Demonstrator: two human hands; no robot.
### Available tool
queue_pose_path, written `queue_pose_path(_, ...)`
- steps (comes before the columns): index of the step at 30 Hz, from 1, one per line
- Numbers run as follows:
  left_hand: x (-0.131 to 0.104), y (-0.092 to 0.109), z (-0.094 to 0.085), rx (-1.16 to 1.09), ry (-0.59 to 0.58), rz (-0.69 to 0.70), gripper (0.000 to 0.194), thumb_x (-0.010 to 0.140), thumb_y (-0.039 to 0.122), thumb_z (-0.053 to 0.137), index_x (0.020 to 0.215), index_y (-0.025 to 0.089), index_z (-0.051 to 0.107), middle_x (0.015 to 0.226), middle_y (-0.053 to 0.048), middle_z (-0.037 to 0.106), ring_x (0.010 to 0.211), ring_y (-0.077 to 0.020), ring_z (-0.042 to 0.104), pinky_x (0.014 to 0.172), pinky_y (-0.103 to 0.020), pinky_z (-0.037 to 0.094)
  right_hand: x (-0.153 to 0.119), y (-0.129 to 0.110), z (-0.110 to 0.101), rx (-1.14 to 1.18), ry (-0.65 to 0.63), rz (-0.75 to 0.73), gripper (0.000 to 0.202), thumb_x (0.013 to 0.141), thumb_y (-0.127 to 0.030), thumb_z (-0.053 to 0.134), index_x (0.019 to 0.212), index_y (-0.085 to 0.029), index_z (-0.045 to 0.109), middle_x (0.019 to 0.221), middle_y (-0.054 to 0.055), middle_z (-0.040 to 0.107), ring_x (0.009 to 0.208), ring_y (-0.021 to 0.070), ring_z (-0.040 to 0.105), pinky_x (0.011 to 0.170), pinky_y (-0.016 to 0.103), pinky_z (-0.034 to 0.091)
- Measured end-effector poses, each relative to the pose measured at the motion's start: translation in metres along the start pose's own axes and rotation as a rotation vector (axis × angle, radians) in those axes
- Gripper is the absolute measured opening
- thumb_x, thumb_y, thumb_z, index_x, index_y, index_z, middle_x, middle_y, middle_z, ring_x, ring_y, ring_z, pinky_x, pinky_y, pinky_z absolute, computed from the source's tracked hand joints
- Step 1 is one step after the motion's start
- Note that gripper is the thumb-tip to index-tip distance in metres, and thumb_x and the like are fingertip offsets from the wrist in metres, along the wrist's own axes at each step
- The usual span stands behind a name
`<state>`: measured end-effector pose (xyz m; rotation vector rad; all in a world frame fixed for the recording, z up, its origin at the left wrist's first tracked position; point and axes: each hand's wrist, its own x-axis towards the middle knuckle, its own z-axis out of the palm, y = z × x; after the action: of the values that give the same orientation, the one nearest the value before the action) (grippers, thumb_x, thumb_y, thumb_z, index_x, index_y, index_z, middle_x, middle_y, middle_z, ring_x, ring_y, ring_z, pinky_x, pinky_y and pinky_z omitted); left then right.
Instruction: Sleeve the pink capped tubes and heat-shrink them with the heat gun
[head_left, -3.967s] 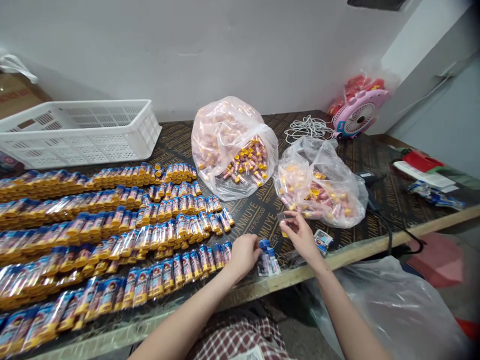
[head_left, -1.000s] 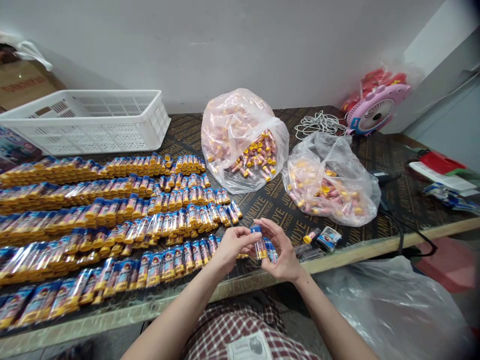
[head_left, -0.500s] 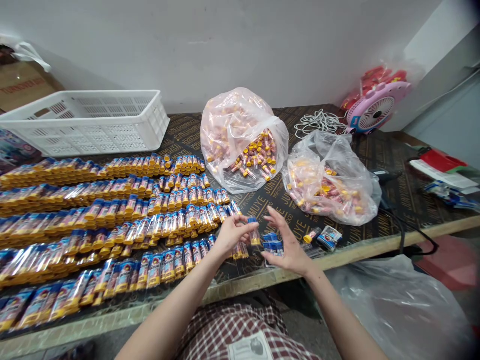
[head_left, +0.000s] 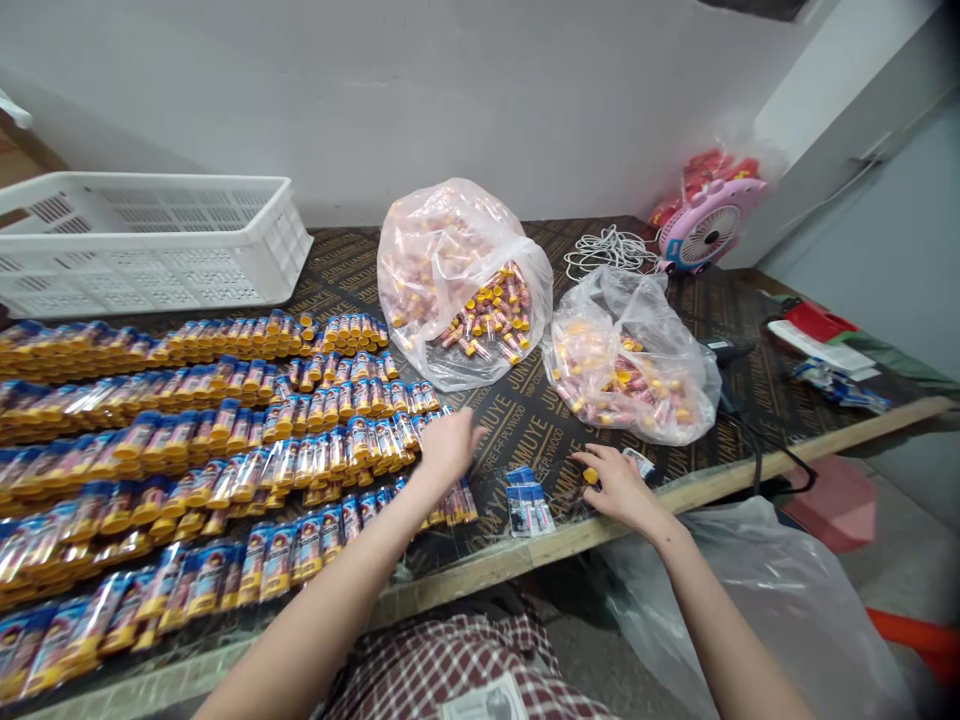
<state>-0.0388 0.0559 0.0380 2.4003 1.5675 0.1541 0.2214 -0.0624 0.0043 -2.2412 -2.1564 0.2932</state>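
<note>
My left hand (head_left: 451,445) is at the right end of the rows of small tubes with blue-and-yellow wrappers (head_left: 371,437). Its back faces me, so most of its fingers are hidden and I cannot tell if anything is in them. Near the table's front edge, my right hand (head_left: 621,490) has its fingers spread around a small yellow-capped tube (head_left: 590,476), which appears to lie on the table. Between the hands lies a small pile of flat blue-and-clear wrappers (head_left: 529,505). Partly behind my right hand is another small packet (head_left: 639,462).
Two clear bags of yellow-capped tubes, a larger bag (head_left: 450,250) and a smaller bag (head_left: 630,370), stand behind the hands. A white plastic crate (head_left: 165,265) is at the back left. Farther right are a pink fan (head_left: 709,235), white cable (head_left: 611,250) and a black-corded tool (head_left: 727,350).
My left hand has moved up and left from the pile of wrappers; the wrapped tube it held no longer shows. My right hand has moved right to the loose tube. The view has turned right.
</note>
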Motion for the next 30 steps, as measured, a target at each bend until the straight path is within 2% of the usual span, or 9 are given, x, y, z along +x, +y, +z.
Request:
queue_pose_path(4, -0.023, 0.033, 0.031, -0.106, -0.204, 0.225, 0.021, 0.078, 0.038, 0.059, 0.084, 0.018, 0.064, 0.089, -0.009, 0.069, 0.086, -0.024, 0.064, 0.072, -0.03, 0.046, 0.007, 0.003, -0.002, -0.012, -0.032, -0.005, 0.044, 0.071, -0.015, 0.046, 0.113, -0.015, 0.06, 0.113, 0.012, 0.06, 0.107, 0.0258, 0.051, 0.091, 0.041, 0.03)
queue_pose_path(8, -0.032, 0.042, 0.054, -0.118, -0.232, 0.237, 0.014, 0.075, 0.025, 0.061, 0.082, 0.015, 0.065, 0.088, -0.012, 0.068, 0.084, -0.0245, 0.063, 0.07, -0.031, 0.046, 0.011, 0.009, -0.005, -0.086, -0.024, -0.016, 0.039, 0.072, -0.009, 0.045, 0.105, -0.018, 0.062, 0.108, 0.009, 0.063, 0.103, 0.0239, 0.053, 0.087, 0.038, 0.029)
queue_pose_path(15, -0.032, 0.036, 0.055, -0.204, -0.216, 0.191, 0.012, 0.077, 0.022, 0.055, 0.074, 0.018, 0.066, 0.078, -0.009, 0.07, 0.078, -0.0238, 0.064, 0.067, -0.03, 0.043, 0.016, 0.017, -0.003, -0.154, -0.002, -0.033, 0.036, 0.065, 0.002, 0.046, 0.088, -0.019, 0.065, 0.089, 0.007, 0.066, 0.092, 0.0235, 0.055, 0.081, 0.037, 0.027)
queue_pose_path(18, -0.035, 0.037, 0.056, -0.214, -0.186, 0.171, 0.01, 0.076, 0.019, 0.054, 0.077, 0.018, 0.064, 0.076, -0.009, 0.069, 0.076, -0.0239, 0.064, 0.066, -0.03, 0.042, 0.022, 0.016, -0.005, -0.169, 0.032, -0.052, 0.028, 0.072, -0.002, 0.047, 0.087, -0.018, 0.065, 0.088, 0.008, 0.065, 0.091, 0.024, 0.054, 0.08, 0.038, 0.029)
queue_pose_path(20, -0.038, 0.038, 0.055, -0.255, -0.145, 0.168, 0.008, 0.074, 0.018, 0.055, 0.075, 0.018, 0.062, 0.075, -0.008, 0.068, 0.076, -0.0228, 0.063, 0.066, -0.029, 0.041, 0.025, 0.013, -0.009, -0.153, 0.092, -0.077, 0.027, 0.08, -0.01, 0.047, 0.099, -0.018, 0.063, 0.095, 0.009, 0.065, 0.096, 0.0252, 0.053, 0.081, 0.038, 0.032)
queue_pose_path(23, -0.042, 0.038, 0.051, -0.462, -0.064, 0.16, 0.004, 0.07, 0.015, 0.055, 0.067, 0.018, 0.057, 0.073, -0.005, 0.064, 0.075, -0.0191, 0.06, 0.065, -0.027, 0.039, 0.024, -0.001, -0.019, 0.074, 0.328, -0.127, 0.032, 0.087, -0.022, 0.045, 0.117, -0.017, 0.056, 0.103, 0.011, 0.063, 0.099, 0.0248, 0.054, 0.082, 0.038, 0.039)
queue_pose_path(26, -0.044, 0.034, 0.041, -0.911, -0.057, 0.007, 0.007, 0.067, 0.015, 0.056, 0.066, 0.018, 0.05, 0.059, 0.001, 0.057, 0.059, -0.0138, 0.055, 0.056, -0.023, 0.037, 0.017, -0.029, -0.029, 0.507, 0.554, -0.106, 0.033, 0.087, -0.028, 0.049, 0.119, -0.021, 0.055, 0.104, 0.008, 0.063, 0.088, 0.0205, 0.059, 0.079, 0.036, 0.046)
queue_pose_path(28, -0.044, 0.026, 0.032, -1.268, -0.078, -0.155, 0.015, 0.063, 0.015, 0.06, 0.07, 0.019, 0.048, 0.051, 0.005, 0.052, 0.048, -0.0108, 0.05, 0.05, -0.021, 0.036, 0.011, -0.053, -0.034, 0.812, 0.588, -0.054, 0.03, 0.085, -0.03, 0.054, 0.114, -0.024, 0.057, 0.102, 0.006, 0.063, 0.082, 0.0183, 0.062, 0.076, 0.034, 0.05)
queue_pose_path(30, -0.045, 0.015, 0.02, -1.539, -0.058, -0.306, 0.029, 0.054, 0.013, 0.067, 0.077, 0.018, 0.05, 0.049, 0.007, 0.054, 0.044, -0.0089, 0.049, 0.048, -0.02, 0.037, 0.006, -0.077, -0.037, 1.075, 0.575, -0.022, 0.025, 0.082, -0.03, 0.058, 0.107, -0.024, 0.06, 0.1, 0.005, 0.063, 0.082, 0.0177, 0.063, 0.076, 0.033, 0.053)
